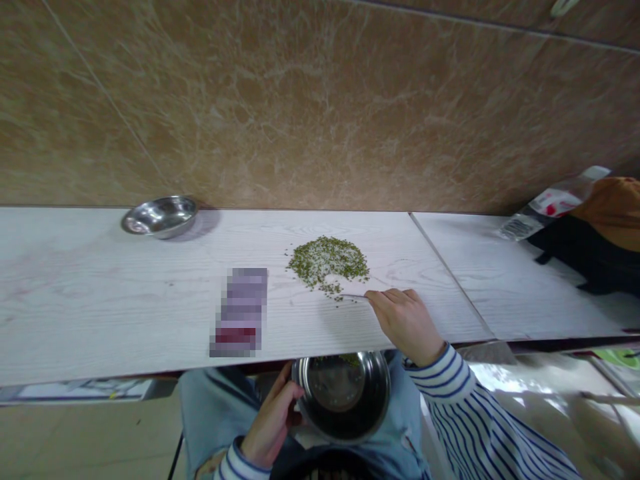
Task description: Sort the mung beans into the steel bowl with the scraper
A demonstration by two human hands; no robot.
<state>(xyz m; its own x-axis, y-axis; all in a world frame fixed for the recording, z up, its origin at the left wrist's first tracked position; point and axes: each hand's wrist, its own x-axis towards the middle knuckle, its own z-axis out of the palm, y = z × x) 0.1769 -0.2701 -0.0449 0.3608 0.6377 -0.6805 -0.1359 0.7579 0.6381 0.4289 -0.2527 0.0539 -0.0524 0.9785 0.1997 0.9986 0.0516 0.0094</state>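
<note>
My left hand (273, 417) grips the rim of a steel bowl (344, 395) held on my lap just under the table's front edge; a few green bits lie inside it. My right hand (406, 323) rests on the white wooden table (100, 300), fingers closed on a thin metal tool (354, 296) whose tip points at a pile of small green and white grains (329, 261). The pile lies just beyond and left of that hand.
A second, empty steel bowl (161, 215) stands at the table's far left by the brown tiled wall. A blurred purple rectangle (241, 311) lies left of the pile. At the far right are a plastic bottle (550, 203) and a black and orange bag (600, 240).
</note>
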